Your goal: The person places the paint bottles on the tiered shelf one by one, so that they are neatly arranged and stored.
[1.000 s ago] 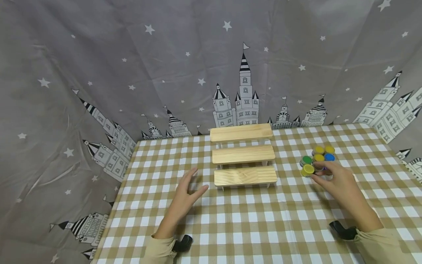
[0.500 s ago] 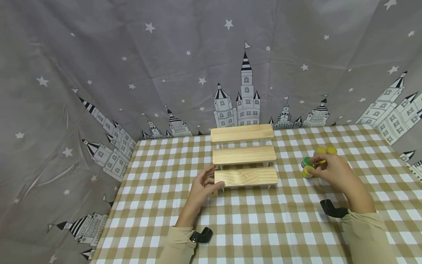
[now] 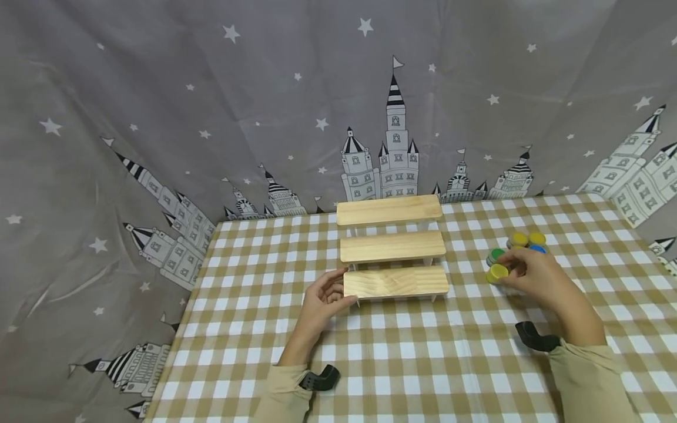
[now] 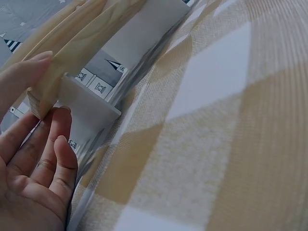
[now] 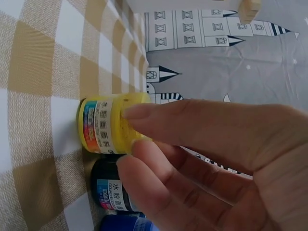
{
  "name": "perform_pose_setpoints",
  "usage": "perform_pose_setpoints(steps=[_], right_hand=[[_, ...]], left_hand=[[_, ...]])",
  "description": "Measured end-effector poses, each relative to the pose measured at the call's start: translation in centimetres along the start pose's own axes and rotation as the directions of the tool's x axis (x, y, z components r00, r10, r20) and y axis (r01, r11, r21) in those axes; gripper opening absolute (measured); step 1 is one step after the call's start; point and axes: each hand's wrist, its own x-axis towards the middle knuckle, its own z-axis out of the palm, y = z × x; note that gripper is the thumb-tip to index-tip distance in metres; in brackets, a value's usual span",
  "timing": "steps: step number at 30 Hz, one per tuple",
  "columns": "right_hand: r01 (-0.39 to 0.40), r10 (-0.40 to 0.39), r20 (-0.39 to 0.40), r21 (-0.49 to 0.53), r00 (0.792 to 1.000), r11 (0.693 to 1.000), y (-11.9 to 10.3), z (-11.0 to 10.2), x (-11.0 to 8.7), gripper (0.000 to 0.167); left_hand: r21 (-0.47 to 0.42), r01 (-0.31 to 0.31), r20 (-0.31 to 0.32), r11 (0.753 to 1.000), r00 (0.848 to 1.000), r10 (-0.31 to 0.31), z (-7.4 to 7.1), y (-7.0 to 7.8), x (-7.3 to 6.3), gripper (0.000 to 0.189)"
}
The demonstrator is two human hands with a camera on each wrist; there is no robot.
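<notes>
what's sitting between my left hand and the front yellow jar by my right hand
In the head view, the front wooden plank lies between your left hand and the yellow jar; past it, only checkered cloth stretches to the jar.

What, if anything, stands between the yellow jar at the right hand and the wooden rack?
Nothing visible: only checked tablecloth separates the yellow jar from the wooden rack; the green jar sits farther back.

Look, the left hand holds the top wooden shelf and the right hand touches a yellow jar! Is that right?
Not the top: the head view shows the left hand holding the lowest wooden shelf. The right hand does touch a yellow jar.
</notes>
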Motion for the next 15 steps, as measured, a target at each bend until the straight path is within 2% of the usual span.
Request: perform_pose_setpoints(steps=[4,15], right_hand=[[0.021,-0.021,0.015,-0.021,1.000,1.000,-0.32,0.15,0.26,0.037],[0.006,-0.003,0.033,-0.107,0.999,0.994,-0.55,0.46,0.01,0.041]], left_hand=[[0.014,-0.005,-0.007,1.000,1.000,0.005,-0.20,0.18,0.02,0.068],[0.014,0.013,0.003,1.000,1.000,-0.013,-0.06,0.09,0.08,0.066]])
